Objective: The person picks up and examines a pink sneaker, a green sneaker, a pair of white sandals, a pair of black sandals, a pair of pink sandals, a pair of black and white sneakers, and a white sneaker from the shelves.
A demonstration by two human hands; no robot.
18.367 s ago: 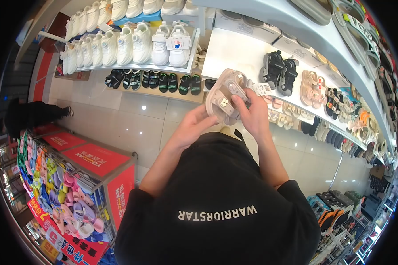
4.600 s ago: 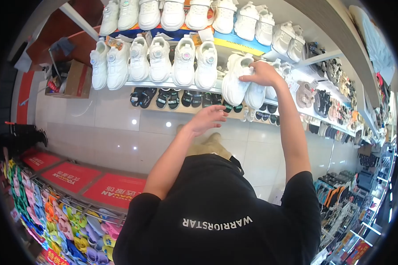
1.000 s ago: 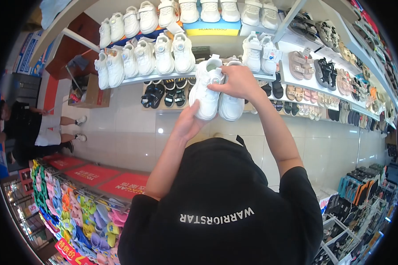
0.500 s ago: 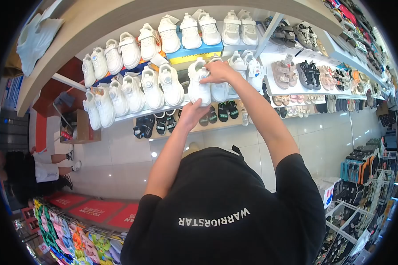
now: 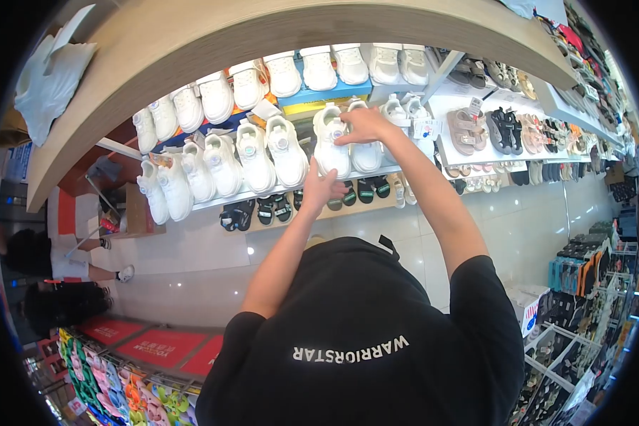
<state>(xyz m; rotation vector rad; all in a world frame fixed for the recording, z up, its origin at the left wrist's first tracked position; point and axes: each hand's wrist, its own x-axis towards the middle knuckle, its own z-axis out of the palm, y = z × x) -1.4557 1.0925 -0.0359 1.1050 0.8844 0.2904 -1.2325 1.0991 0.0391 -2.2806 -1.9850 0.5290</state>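
Both my hands are at a white sneaker (image 5: 331, 150) with a round dial on its tongue, standing toe-forward on the display shelf. My right hand (image 5: 369, 126) grips its upper from the right, thumb by the dial and fingers at the collar. Below the toe is my left hand (image 5: 322, 187), open, thumb raised close to the front of the sole and the other fingers stretched to the right. Partly behind my right hand stands the matching white sneaker (image 5: 366, 155). Another white pair (image 5: 288, 154) sits just to the left.
An upper row of white sneakers (image 5: 284, 75) rests on shoe boxes under a curved wooden shelf edge (image 5: 319, 27). Dark sandals (image 5: 366, 189) line the shelf below. Grey and black sandals (image 5: 505, 128) stand to the right. People (image 5: 71, 259) are at far left, near colourful clogs (image 5: 113, 383).
My left hand has let go of the sneaker's toe and dropped slightly, its fingers opening. My right hand stays at the upper. The view has shifted, showing the shelf lower and slightly right.
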